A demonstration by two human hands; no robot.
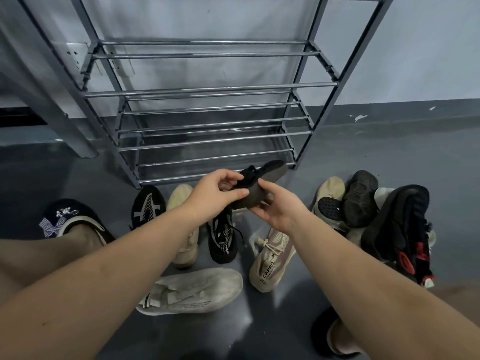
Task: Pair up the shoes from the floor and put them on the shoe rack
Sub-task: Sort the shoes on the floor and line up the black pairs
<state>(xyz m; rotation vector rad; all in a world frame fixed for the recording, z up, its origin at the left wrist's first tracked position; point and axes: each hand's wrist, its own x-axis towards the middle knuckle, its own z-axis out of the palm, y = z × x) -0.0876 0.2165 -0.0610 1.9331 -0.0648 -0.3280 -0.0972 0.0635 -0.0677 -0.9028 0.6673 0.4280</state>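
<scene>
Your forearms are bare, no sleeves, no watch or rings on left hand (213, 196) or right hand (279, 207). Dark slipper (68, 219) with checked bow on your foot.

The shoe rack (207, 110) stands open at the front, its bar shelves bare, so a hand can pass straight in between tiers. Both hands hold a dark sneaker (262, 184) just before the lowest shelf, partly blocking it. Below, the floor (363, 157) is crowded: a black sneaker (148, 207), a beige sneaker (271, 258) and a grey sneaker (192, 291) lie close together. A heap of shoes (376, 219) fills the right side. Bare floor lies beyond it.
</scene>
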